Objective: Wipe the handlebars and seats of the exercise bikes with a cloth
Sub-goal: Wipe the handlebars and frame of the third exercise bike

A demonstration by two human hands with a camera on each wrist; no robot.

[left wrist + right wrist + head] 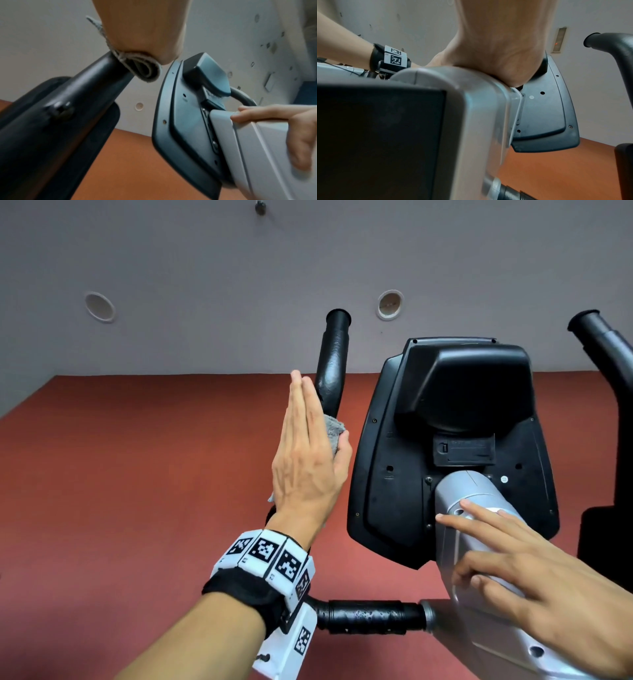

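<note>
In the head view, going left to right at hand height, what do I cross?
Left hand pressing the grey cloth against the left handlebar → black console back → grey column under the right hand → right handlebar.

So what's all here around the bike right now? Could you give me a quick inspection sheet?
Surface: red floor, bare where seen.
Job's things: grey cloth against the black left handlebar; right handlebar untouched; no seat in view.
Clutter: nothing seen.
Hands: left hand, fingers straight, presses the cloth to the bar; right hand rests open on the grey post.
Cables: nothing seen.
Surroundings: black console back, grey wall.
</note>
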